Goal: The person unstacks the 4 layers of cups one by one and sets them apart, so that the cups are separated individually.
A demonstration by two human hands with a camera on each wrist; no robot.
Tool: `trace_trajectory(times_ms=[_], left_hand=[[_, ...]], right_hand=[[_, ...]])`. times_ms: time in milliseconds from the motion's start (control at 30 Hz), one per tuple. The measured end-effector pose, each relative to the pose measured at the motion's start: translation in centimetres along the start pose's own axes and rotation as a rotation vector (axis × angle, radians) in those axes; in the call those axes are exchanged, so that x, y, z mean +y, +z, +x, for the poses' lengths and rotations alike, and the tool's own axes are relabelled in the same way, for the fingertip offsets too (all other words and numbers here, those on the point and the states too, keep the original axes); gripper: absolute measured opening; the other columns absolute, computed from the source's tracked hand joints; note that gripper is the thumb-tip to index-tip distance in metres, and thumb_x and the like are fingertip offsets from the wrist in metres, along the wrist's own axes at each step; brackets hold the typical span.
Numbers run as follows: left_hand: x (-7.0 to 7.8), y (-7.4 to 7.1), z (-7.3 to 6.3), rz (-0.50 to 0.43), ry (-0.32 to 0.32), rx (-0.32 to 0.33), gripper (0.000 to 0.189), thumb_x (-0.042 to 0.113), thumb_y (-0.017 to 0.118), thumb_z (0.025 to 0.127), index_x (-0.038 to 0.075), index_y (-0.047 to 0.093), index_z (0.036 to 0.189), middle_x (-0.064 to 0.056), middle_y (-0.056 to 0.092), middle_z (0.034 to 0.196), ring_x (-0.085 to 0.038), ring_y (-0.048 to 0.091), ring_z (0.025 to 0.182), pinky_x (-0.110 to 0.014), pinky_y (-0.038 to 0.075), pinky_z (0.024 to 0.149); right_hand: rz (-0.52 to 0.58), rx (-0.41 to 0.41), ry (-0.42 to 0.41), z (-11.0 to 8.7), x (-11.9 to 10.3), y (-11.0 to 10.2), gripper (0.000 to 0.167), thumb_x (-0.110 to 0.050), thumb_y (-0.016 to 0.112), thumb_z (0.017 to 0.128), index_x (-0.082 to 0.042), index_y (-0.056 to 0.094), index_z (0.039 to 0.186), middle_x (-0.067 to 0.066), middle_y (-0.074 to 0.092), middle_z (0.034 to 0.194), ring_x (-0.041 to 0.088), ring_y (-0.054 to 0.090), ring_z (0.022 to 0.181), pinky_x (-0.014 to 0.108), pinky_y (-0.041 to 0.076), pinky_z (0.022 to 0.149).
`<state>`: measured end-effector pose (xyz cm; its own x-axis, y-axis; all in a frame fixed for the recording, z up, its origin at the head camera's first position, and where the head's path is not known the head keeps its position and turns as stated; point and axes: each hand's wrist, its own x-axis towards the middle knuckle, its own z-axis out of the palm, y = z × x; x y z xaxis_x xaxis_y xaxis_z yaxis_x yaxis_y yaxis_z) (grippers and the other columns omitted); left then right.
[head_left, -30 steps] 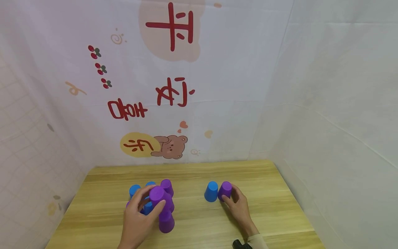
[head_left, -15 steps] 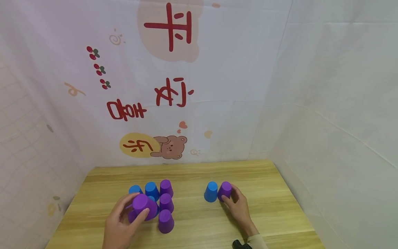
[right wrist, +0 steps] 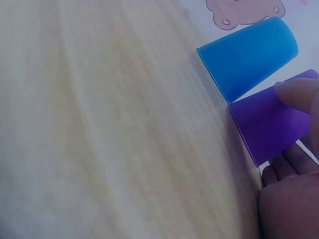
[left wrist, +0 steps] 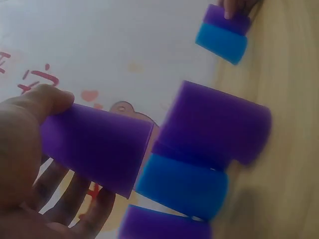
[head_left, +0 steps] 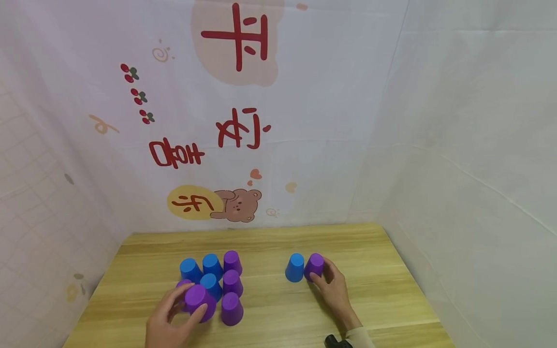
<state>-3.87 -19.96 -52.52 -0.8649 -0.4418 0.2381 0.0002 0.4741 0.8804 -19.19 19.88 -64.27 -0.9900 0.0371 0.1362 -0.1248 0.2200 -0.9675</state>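
Note:
My left hand (head_left: 167,316) grips a purple cup (head_left: 201,300) with its bottom facing up, thumb on one side and fingers on the other. In the left wrist view the held purple cup (left wrist: 97,148) is off the table, its rim apart from the blue cup (left wrist: 182,186) beyond it. Over on the right, my right hand (head_left: 335,292) holds another upside-down purple cup (head_left: 314,268) that stands on the table. Close beside that one is a blue cup (head_left: 295,268); the right wrist view has this blue cup (right wrist: 249,57) touching or nearly touching the purple cup (right wrist: 271,119) at the rim.
Upside-down cups stand in rows at the left: blue cups (head_left: 212,267) and purple cups (head_left: 232,284), one partly behind my left hand. The wooden table (head_left: 270,314) meets white cloth walls (head_left: 322,145). A black object (head_left: 335,341) lies by the right sleeve.
My left hand has carried its purple cup leftward from above the purple column, then slightly nearer the front edge, uncovering the blue cups. My right hand has stayed put.

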Motion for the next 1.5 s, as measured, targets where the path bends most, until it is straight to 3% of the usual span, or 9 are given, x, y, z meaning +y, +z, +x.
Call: trace_trajectory(times_ms=[167,400,900,1133,1367,1500], left_hand=[[-1.9,0.8,-0.4,0.03,-0.047,-0.027,0.055,0.018,0.102,0.085,0.014,0.079,0.134,-0.004,0.08,0.125,0.012,0.07,0.1,-0.003,0.057,0.089],[-4.3,2.1,-0.7,0.063,0.019,-0.024,0.06,0.01,0.104,0.079,0.009,0.078,0.132,-0.004,0.082,0.128,0.019,0.066,0.103,0.001,0.054,0.09],[-5.2,2.6,-0.7,0.114,-0.039,-0.098,0.057,0.017,0.102,0.084,0.011,0.077,0.134,-0.009,0.081,0.131,0.023,0.059,0.107,0.0,0.055,0.09],[-5.3,2.5,-0.9,0.139,-0.039,-0.117,0.058,0.021,0.103,0.083,0.011,0.077,0.134,-0.011,0.082,0.13,0.007,0.072,0.108,-0.011,0.062,0.091],[-5.5,2.7,-0.9,0.137,-0.074,-0.133,0.058,0.021,0.103,0.083,0.013,0.077,0.135,-0.009,0.081,0.133,0.014,0.066,0.11,-0.01,0.062,0.093],[-5.6,2.7,-0.8,0.145,-0.099,-0.156,0.059,0.022,0.101,0.085,0.013,0.076,0.137,-0.011,0.08,0.136,-0.01,0.079,0.116,-0.012,0.062,0.095]], right_hand=[[-0.005,0.0,0.001,-0.1,0.0,0.0,0.062,-0.008,0.086,0.099,-0.002,0.061,0.156,0.029,0.063,0.16,0.041,0.055,0.159,0.008,0.04,0.121],[0.019,-0.011,0.005,0.0,0.0,0.0,0.062,-0.007,0.085,0.1,-0.002,0.06,0.157,0.024,0.063,0.163,0.043,0.052,0.161,0.009,0.04,0.122],[-0.007,-0.005,-0.005,0.0,-0.1,0.0,0.061,-0.009,0.085,0.1,-0.004,0.061,0.156,0.024,0.065,0.16,0.045,0.054,0.16,0.008,0.04,0.121],[-0.004,-0.006,0.001,0.1,0.0,0.0,0.061,-0.008,0.085,0.1,-0.004,0.061,0.157,0.024,0.065,0.16,0.045,0.053,0.16,0.008,0.04,0.121],[-0.017,0.004,-0.002,0.0,-0.1,0.1,0.061,-0.009,0.086,0.1,-0.003,0.062,0.156,0.028,0.064,0.16,0.032,0.059,0.157,0.007,0.041,0.12],[-0.016,0.0,-0.006,-0.1,-0.2,0.1,0.061,-0.009,0.086,0.1,-0.004,0.062,0.156,0.028,0.064,0.159,0.032,0.06,0.157,0.007,0.041,0.12]])
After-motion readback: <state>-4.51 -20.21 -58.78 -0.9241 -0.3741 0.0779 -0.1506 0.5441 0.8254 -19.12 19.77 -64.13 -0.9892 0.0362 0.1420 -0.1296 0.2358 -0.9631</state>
